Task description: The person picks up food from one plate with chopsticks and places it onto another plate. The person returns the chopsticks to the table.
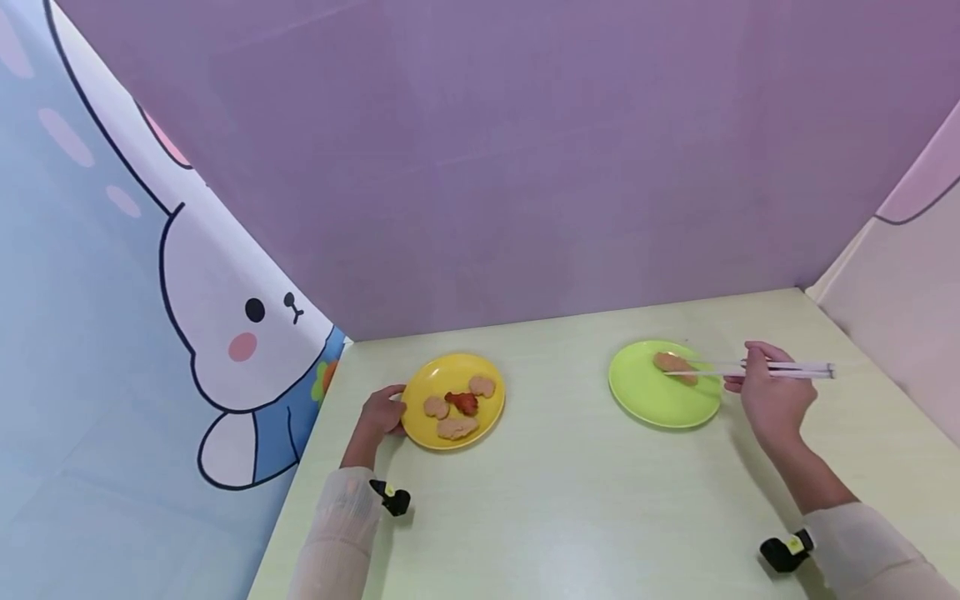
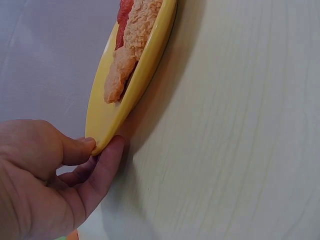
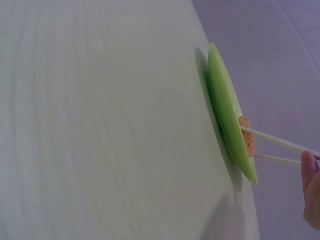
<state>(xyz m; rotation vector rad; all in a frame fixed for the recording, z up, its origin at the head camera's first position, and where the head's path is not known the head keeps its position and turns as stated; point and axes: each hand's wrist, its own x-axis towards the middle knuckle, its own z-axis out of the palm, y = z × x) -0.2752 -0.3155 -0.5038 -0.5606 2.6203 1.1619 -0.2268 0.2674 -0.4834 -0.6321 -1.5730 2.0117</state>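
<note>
My left hand pinches the left rim of a yellow plate, thumb on top and fingers below, as the left wrist view shows. On that plate lie a red food piece and several tan fried-looking pieces. My right hand holds a pair of white chopsticks over the right side of a green plate. The chopstick tips lie either side of a brown fried-looking piece on the green plate. In the right wrist view only part of the right hand shows.
Both plates stand on a pale wood-grain table, with a wide gap between them. A purple wall rises behind the table. At the left hangs a blue panel with a cartoon rabbit. Small black devices sit at both wrists.
</note>
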